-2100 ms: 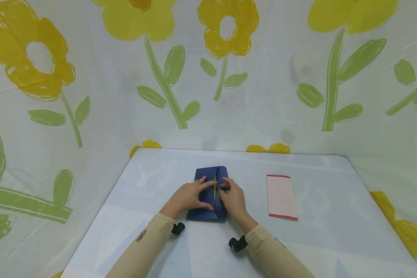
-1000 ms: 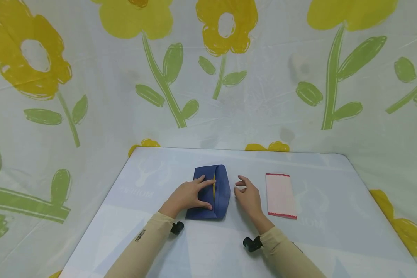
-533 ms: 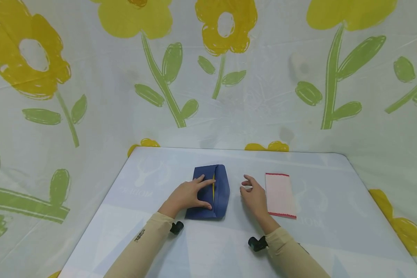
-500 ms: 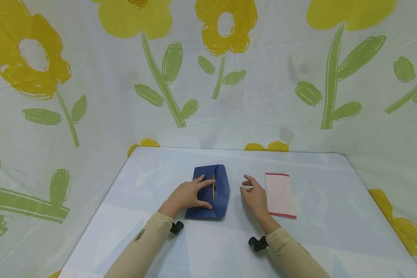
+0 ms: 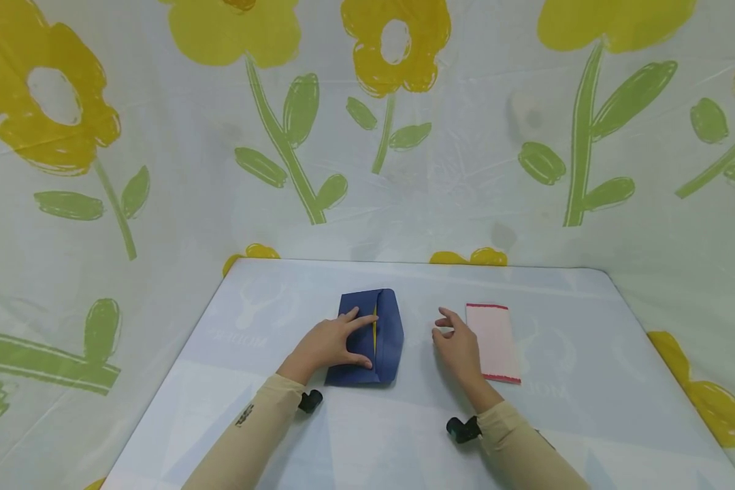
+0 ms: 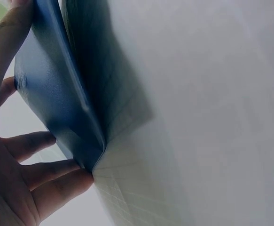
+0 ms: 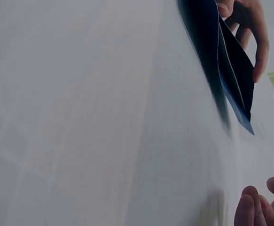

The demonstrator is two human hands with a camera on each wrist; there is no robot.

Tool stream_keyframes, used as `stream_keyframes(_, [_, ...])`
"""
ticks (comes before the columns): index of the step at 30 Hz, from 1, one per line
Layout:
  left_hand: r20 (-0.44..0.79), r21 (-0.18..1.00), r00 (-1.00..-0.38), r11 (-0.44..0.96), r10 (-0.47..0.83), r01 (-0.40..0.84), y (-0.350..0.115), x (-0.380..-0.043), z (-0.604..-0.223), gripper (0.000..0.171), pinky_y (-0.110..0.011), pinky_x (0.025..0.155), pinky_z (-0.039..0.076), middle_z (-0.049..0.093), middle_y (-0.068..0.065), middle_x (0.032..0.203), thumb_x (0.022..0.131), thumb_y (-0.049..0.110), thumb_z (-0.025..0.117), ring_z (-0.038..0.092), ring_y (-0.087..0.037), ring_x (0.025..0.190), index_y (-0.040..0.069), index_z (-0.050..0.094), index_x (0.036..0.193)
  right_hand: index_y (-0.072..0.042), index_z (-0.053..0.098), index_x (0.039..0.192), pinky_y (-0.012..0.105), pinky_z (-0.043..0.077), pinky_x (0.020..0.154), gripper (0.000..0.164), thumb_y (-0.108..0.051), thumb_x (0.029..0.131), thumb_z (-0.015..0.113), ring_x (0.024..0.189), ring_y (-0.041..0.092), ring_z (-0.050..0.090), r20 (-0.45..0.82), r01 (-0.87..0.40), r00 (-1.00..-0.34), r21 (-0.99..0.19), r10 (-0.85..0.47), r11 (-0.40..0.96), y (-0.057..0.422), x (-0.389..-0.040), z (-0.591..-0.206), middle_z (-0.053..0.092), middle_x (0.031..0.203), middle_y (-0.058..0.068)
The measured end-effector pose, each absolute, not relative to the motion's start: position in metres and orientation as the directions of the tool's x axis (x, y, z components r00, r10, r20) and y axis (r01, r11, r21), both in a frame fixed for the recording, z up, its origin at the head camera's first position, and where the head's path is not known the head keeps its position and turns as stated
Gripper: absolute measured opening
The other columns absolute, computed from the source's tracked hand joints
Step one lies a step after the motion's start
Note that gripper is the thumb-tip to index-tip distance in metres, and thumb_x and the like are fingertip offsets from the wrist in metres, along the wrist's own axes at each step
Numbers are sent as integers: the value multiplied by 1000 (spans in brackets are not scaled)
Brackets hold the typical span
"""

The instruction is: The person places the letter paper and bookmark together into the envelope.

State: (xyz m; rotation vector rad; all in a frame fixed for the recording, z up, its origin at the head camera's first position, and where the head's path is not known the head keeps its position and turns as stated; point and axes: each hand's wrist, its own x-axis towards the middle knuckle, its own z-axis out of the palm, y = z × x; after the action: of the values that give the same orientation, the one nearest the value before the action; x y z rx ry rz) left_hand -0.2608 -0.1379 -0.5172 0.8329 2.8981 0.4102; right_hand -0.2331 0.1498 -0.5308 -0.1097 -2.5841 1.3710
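Note:
A dark blue paper envelope (image 5: 390, 333) lies on the table, its flap unfolded to the right. A thin strip of yellow (image 5: 375, 333) shows at its mouth. My left hand (image 5: 327, 344) rests on the envelope's body with fingers and thumb spread, the fingertips close to the mouth. In the left wrist view, several fingertips touch the envelope (image 6: 61, 99) along its edge. My right hand (image 5: 459, 347) hovers to the right, apart from the envelope, its fingers loosely bent and holding nothing. In the right wrist view, its fingertips (image 7: 250, 202) show at the lower right corner.
A pale pink, flat rectangular piece (image 5: 496, 344) with red bands at both ends lies just right of my right hand, which overlaps its left edge in the head view. The white patterned table (image 5: 588, 408) backs onto a flower-printed curtain (image 5: 465, 170).
My right hand has let go of the envelope's flap and moved right, toward the pink piece. The flap now lies spread out flatter. My left hand has stayed on the envelope.

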Motion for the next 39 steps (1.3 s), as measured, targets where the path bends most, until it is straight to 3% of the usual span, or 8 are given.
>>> stream_keyframes(11, [-24,281,-850,820,526,499,-139,-262,-517,95,-58,106,45,38,-17,160,72,75,74,56,-43,129,42,41,154,-5,59,140,33,54,75,46,-11,95,65,89,27,70,132,-13,-977,-823,169,568,160,-233,-525,73,114,13])
stream_keyframes(21, [-26,294,-848,815,529,499,-140,-262,-517,95,-59,104,46,38,-17,160,72,76,74,56,-44,129,42,42,154,-9,56,144,39,56,82,48,-16,97,63,95,27,68,95,39,-976,-809,196,586,171,-234,-528,71,119,12])
stream_keyframes(29, [-26,299,-848,814,529,498,-139,-262,-517,95,-60,106,43,38,-17,160,72,76,74,56,-43,129,42,41,154,-8,56,144,33,53,75,47,-16,98,61,97,28,67,99,50,-970,-812,222,581,185,-231,-527,70,121,13])
stream_keyframes(39, [-26,305,-851,815,524,492,-140,-263,-520,96,-59,106,44,36,-15,161,71,77,73,55,-43,131,43,40,155,-7,54,145,37,53,82,48,-15,98,59,100,29,69,103,52,-967,-816,232,576,199,-231,-530,69,122,14])
